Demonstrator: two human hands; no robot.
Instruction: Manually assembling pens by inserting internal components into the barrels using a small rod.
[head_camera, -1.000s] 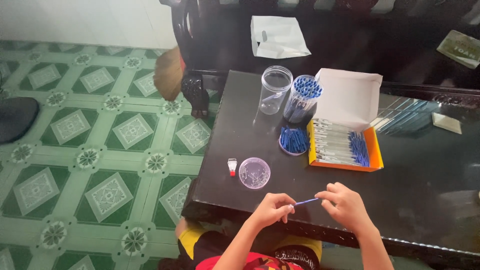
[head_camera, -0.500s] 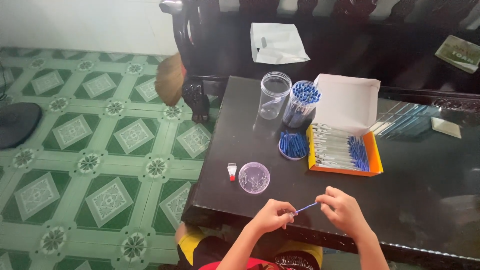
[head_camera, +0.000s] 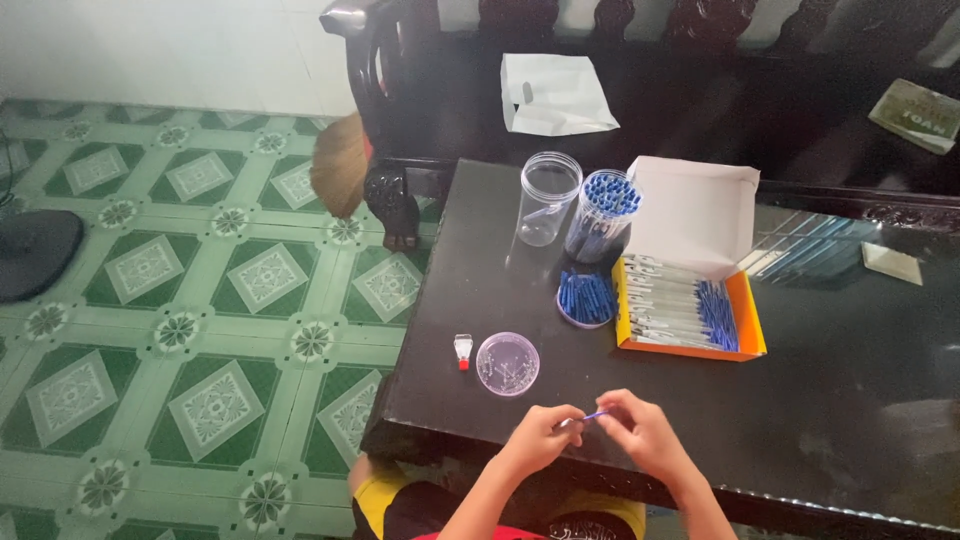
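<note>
Both my hands meet at the near edge of the dark table (head_camera: 830, 400). My left hand (head_camera: 537, 437) and my right hand (head_camera: 640, 432) pinch the two ends of a thin blue pen part (head_camera: 594, 417) between their fingertips. A round clear lid (head_camera: 508, 364) with several tiny pieces lies just beyond my left hand, a small clear piece with a red tip (head_camera: 463, 351) to its left. Farther back, an open orange box (head_camera: 690, 318) holds rows of pens with blue caps.
An empty clear jar (head_camera: 547, 199) and a clear jar full of blue pens (head_camera: 603, 217) stand at the back; a lid of blue parts (head_camera: 586, 298) lies before them. A white bag (head_camera: 556, 93) rests on the dark wooden bench. Green patterned floor tiles lie to the left.
My hands have drawn closer together, so less of the blue pen part shows between them. The camera view has shifted slightly.
</note>
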